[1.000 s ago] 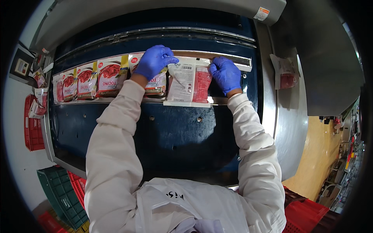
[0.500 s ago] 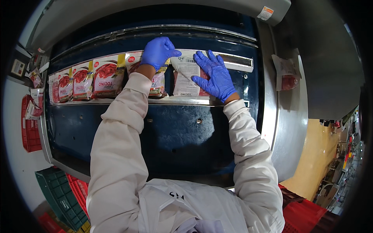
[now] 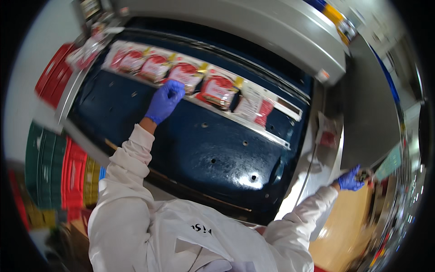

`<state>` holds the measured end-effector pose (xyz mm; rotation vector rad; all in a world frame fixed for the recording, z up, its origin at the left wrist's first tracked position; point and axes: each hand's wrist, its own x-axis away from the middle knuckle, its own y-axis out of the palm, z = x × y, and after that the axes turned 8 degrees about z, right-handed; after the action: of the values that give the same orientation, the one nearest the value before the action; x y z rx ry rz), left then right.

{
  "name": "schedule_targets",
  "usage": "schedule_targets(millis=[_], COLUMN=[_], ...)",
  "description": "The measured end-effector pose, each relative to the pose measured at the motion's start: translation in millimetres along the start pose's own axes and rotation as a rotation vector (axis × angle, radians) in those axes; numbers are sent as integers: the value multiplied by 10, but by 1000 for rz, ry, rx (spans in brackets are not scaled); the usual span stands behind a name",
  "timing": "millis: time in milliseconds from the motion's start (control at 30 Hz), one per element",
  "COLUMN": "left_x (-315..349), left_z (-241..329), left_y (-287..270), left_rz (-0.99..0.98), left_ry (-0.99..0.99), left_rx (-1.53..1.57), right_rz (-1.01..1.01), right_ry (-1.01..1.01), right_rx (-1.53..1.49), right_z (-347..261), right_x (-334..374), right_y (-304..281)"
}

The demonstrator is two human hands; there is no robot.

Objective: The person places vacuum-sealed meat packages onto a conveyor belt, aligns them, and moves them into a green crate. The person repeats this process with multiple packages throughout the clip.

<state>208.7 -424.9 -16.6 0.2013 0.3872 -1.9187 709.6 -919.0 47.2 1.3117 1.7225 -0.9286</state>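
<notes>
A row of several meat packets [image 3: 218, 90] lies along the metal bar on a dark blue machine bed [image 3: 181, 129]. Most show red-and-white printed fronts; the rightmost packet [image 3: 250, 104] lies with its pale back up and red contents showing on one side. My left hand [image 3: 164, 103], in a blue glove, is at the near edge of the row with fingers curled and nothing visible in them. Far out to the right, past the machine's edge, my gloved right hand [image 3: 350, 179] has its fingers apart, somewhat blurred. A small dark thing beside its fingertips is too smeared to name.
Another meat packet [image 3: 329, 131] rests on the metal ledge at the right. A raised grey lid [image 3: 281, 34] spans the back. Red [image 3: 54, 72] and green crates [image 3: 43, 165] stand at the left. Clear bags [image 3: 86, 52] hang over the machine's left corner.
My right hand has left the rightmost packet and swung far right. My left hand has come off the packets toward the near edge. The whole view has turned.
</notes>
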Motion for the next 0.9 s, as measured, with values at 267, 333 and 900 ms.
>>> schedule_targets(millis=[267,333,900], left_x=[2185,2601,5428], left_z=[-37,49,5], left_y=[-1756,-2191,-5796], left_rz=[317,365,818], left_ry=[-304,-316,-332], left_rx=[-305,-421,-250], right_rz=[-499,-497,-2209], right_ry=[511,308,919], right_rx=[-639,-186,-1524], right_z=[-36,-230,-4150], right_x=[9,-58,4547], right_y=[62,-394,-5799])
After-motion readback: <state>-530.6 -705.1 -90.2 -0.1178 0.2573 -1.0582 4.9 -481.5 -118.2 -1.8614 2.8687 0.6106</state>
